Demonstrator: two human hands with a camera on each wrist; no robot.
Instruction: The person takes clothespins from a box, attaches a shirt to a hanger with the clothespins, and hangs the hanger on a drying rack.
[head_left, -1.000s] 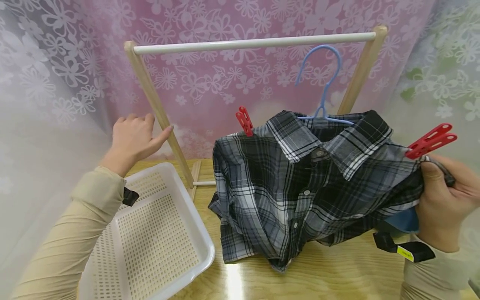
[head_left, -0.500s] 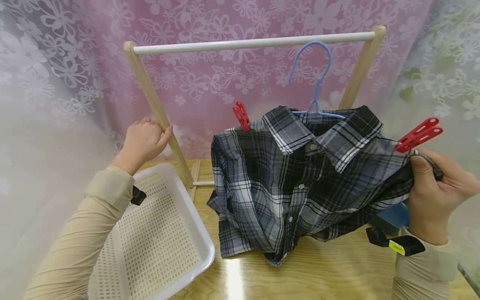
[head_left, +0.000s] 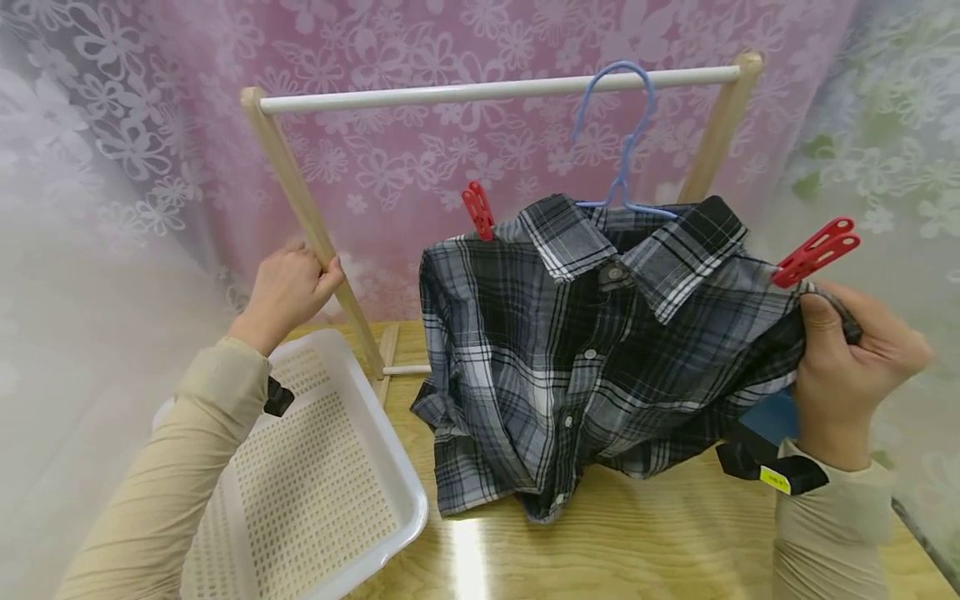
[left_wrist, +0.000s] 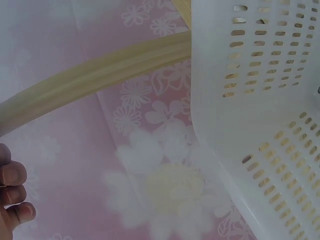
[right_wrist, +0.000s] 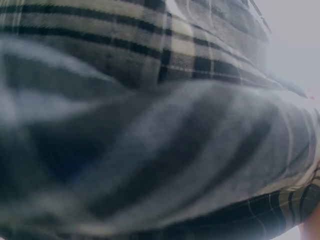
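The left hand (head_left: 288, 287) curls around the slanted wooden post (head_left: 303, 217) of the drying rack, beside the white perforated basket (head_left: 315, 492) at the counter's left edge. The right hand (head_left: 847, 371) grips the shoulder of the plaid shirt (head_left: 585, 358), which hangs on a blue hanger (head_left: 618, 133) whose hook meets the white rail (head_left: 450, 90). A red clothespin (head_left: 816, 252) sits just above the right hand, another (head_left: 477, 210) on the far shoulder; the shirt's hem touches the counter (head_left: 637, 550).

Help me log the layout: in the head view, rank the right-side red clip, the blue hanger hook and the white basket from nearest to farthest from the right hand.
1. Right-side red clip, just above the right hand.
2. Blue hanger hook, up at the rail.
3. White basket, far left on the table.
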